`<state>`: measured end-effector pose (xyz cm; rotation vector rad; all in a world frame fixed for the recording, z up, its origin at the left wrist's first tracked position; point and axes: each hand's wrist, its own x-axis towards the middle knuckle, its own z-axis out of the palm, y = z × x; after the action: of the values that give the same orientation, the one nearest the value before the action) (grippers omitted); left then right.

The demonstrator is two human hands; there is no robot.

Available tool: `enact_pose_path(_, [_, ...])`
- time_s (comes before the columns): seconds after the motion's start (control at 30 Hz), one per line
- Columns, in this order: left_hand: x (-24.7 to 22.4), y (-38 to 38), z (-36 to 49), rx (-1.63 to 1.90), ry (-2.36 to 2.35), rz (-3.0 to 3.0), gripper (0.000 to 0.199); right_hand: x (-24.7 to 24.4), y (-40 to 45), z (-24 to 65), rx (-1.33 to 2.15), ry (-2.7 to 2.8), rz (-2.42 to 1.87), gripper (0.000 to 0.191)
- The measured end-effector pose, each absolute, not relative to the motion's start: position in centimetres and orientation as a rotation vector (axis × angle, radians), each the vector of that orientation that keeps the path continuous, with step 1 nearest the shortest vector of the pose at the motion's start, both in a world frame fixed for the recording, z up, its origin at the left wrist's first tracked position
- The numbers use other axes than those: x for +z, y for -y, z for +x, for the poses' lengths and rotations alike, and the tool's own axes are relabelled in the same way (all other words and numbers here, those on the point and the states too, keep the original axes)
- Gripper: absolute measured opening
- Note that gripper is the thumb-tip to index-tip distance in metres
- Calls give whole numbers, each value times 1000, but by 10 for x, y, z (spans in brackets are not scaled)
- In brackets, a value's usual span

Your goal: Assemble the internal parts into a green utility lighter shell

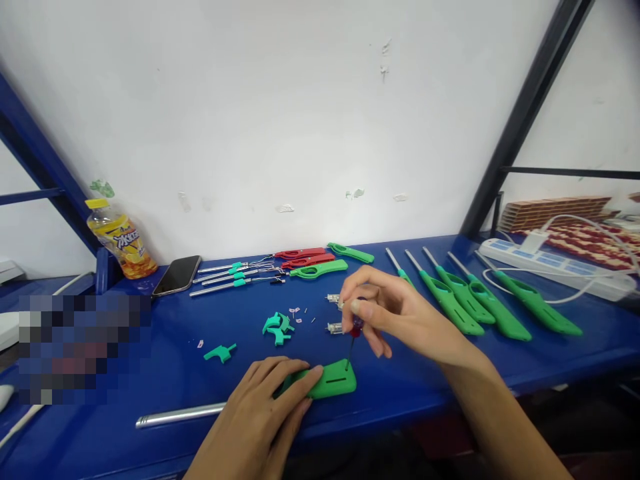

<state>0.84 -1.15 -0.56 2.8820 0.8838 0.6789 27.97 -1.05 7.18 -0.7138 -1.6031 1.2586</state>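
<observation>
Head view: right hand (395, 313), grip narrow, fingertips pinched on a small screwdriver (353, 337) with a red handle; shaft upright, tip touching the rear end of a green lighter (327, 381). Left hand (267, 407) lies flat over the lighter's body, fingers pressing it onto the blue counter (430, 380); grip holds the lighter down, not wrapped round it. Lighter lies at the counter's near edge, its metal tube (180, 415) running out leftward from under the left hand.

Just behind the screwdriver: two small metal-and-clear parts (334, 313), one above the other. Left of these: a heap of teal triggers (278, 327), one single teal trigger (220, 352) further left, a few tiny pale bits (296, 312) between.

Back row, centre: red and green handle shells (313, 261) with thin metal tubes (235, 275) beside them. Right of the hands: five finished green lighters (480, 303) laid side by side, tubes pointing to the wall. Far right: white power strip (545, 267) with plug and cable. Far left: phone (177, 275) face up, and a bottle (120, 237) of yellow drink leaning against the blue frame. Blurred patch at left edge; cannot tell what is under it
</observation>
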Motion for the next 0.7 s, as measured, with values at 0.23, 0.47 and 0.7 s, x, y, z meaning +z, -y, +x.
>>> enact_pose_path(0.23, [-3,13,9,707,-880,2964,44,69,11,278,1265,1610,-751,28])
enact_pose_path(0.47, [-5,1,13,937,-752,3156,32,66,12,276,1320,1505,-791,27])
enact_pose_path(0.7, [-10,-5,12,1064,-720,3155,29,65,12,279,1379,1645,-727,44])
